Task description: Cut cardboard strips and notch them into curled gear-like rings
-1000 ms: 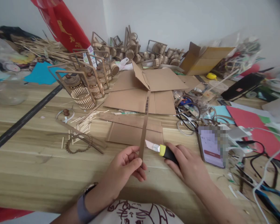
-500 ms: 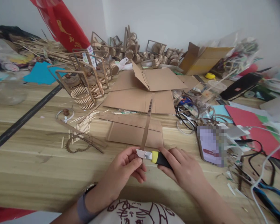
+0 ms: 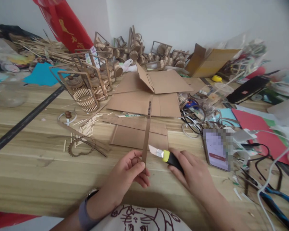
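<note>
Between the thumb and fingers of my left hand (image 3: pixel 132 170) is the near end of a narrow cardboard strip (image 3: pixel 146 134). It points away from me over the cardboard sheets, and a barcode is printed near its far end. My right hand (image 3: pixel 192 170) is wrapped round the black handle of a utility knife (image 3: pixel 170 158) with a yellow collar. Its bare blade points left and stands just right of the strip, apart from it. Beneath the strip lie flat cardboard pieces (image 3: pixel 130 136) and a larger folded cardboard sheet (image 3: pixel 132 101).
Small slatted baskets with handles (image 3: pixel 86 99) stand at the left, and more lie along the wall. Short sticks (image 3: pixel 90 125) and a notched cardboard strip (image 3: pixel 73 154) lie left of centre. On the right are a phone (image 3: pixel 216 150), cables (image 3: pixel 192 118) and red paper (image 3: pixel 255 131).
The knife blade has moved right and slightly up, away from the near end of the strip. The strip's far end has swung a little left. My left hand has barely moved.
</note>
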### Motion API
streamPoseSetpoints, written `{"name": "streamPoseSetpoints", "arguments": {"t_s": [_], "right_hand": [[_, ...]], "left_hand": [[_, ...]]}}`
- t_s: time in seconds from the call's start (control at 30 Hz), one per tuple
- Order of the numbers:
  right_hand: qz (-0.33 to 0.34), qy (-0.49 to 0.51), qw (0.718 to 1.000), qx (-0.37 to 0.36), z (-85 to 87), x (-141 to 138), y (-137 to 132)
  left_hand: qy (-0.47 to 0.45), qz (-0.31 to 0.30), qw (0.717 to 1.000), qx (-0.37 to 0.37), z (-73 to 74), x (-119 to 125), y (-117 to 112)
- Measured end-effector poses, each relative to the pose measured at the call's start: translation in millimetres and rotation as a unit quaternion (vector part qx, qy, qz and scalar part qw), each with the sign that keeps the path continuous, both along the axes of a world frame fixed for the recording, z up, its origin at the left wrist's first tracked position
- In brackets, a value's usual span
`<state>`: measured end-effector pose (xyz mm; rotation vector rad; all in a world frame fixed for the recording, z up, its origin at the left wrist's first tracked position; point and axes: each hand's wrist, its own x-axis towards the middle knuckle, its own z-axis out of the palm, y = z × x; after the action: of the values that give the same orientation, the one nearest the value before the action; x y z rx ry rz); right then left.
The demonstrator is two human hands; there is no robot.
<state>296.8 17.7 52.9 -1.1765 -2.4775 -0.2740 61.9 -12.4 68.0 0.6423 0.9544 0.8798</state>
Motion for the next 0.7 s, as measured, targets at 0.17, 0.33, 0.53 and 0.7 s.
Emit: {"name": "streamPoseSetpoints", "arguments": {"t_s": [0.17,0.33,0.53,0.7], "right_hand": [[0.039,-0.016,0.999,-0.014,4.3,-18,-10],[0.043,-0.022,0.999,0.005,4.5,-16,-6],[0.05,-0.029,0.997,0.046,0.1,-11,0],[0.024,-0.038,0.998,0.045,-6.6,-4,4]], "left_hand": [[0.008,-0.007,1.0,0.008,1.0,2,-1],[0.01,-0.009,1.0,0.01,2.1,1,-2],[-0.018,-0.015,1.0,-0.003,0.4,-1,-2],[-0.039,-0.012,0.999,-0.021,-2.0,-1,-2]]}}
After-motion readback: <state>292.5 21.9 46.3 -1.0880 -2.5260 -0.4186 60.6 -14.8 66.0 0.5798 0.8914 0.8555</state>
